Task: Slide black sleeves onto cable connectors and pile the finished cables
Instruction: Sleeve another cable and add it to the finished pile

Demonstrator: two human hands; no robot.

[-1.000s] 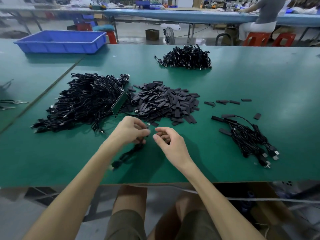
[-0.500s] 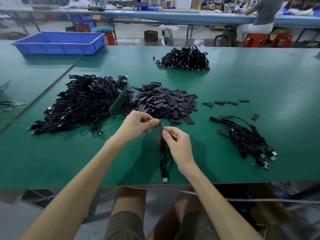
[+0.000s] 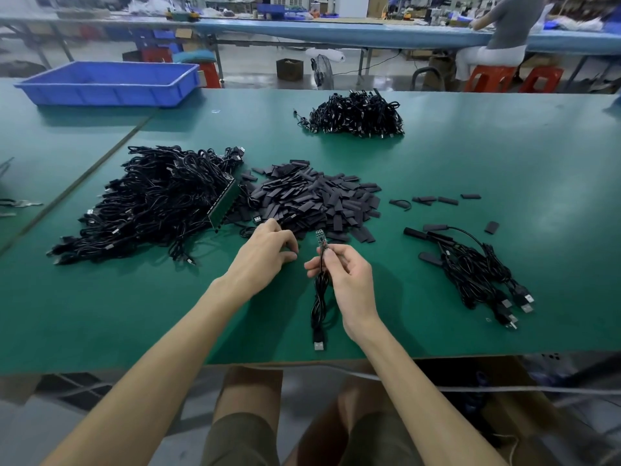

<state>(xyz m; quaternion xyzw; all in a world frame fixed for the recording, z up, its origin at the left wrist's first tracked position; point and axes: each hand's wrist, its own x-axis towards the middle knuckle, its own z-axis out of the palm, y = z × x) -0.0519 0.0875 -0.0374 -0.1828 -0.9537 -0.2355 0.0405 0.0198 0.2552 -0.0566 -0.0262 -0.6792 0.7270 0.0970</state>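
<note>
Left hand (image 3: 268, 252) has let go of the connector (image 3: 321, 240) and is now at the sleeves (image 3: 312, 200), fingers curled at the pile's edge, grip unclear. Right hand (image 3: 349, 274) still pinches the cable (image 3: 318, 297), connector end upright above the table (image 3: 100, 314).

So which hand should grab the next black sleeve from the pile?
Left. The left hand sits at the near edge of the sleeve pile, while the right hand grips the cable with its bare connector board upright.
</note>
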